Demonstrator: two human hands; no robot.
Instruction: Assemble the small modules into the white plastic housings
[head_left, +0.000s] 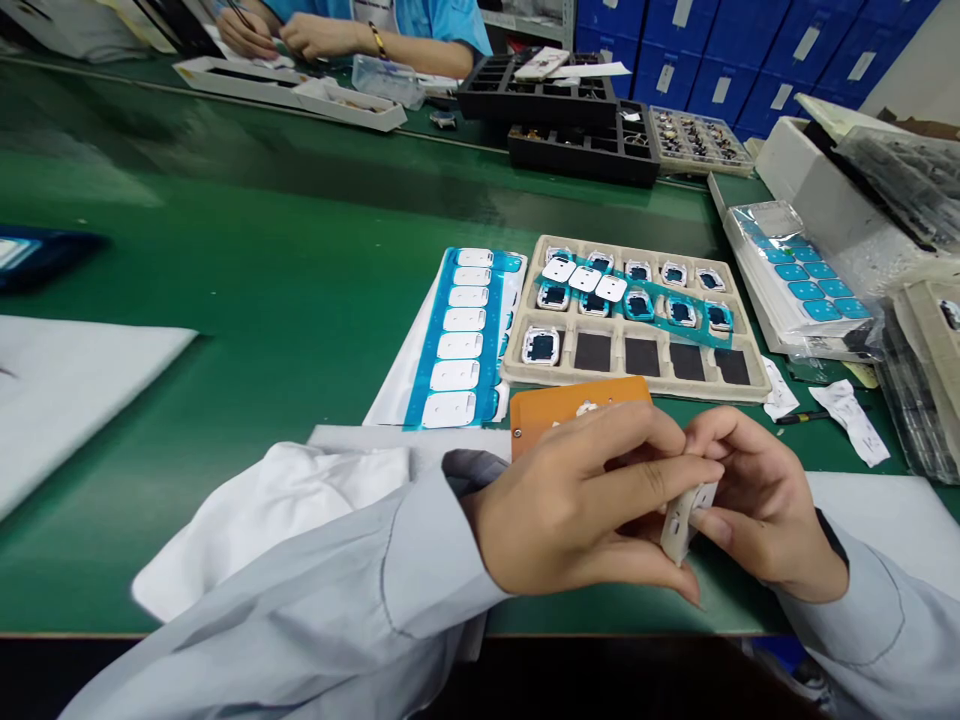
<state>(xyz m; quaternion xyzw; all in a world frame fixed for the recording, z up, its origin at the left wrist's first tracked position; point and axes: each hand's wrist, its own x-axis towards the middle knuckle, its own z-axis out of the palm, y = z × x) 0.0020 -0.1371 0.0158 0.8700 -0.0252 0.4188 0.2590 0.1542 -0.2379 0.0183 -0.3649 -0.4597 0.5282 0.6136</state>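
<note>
My left hand point(592, 500) and my right hand point(765, 510) both grip a small white case point(681, 525), held tilted on edge above the front of the table. It resembles the white watch cases in the tray; fingers cover much of it. Partly behind my left hand lies an orange fixture block point(544, 405) with a screw at its corner. Farther back, a beige tray point(637, 378) holds white square watch cases point(540, 346) in its pockets. A blue film strip with white rounded labels point(455, 375) lies left of the tray, and another strip point(583, 278) rests across the cases.
A white cloth point(277, 520) lies left of my sleeve. Bagged blue-film parts point(814, 275), a pen point(802, 417) and small white packets point(851, 420) are at right. Black compartment trays point(577, 155) stand at the back. Across the table a co-worker's hands point(307, 35) work.
</note>
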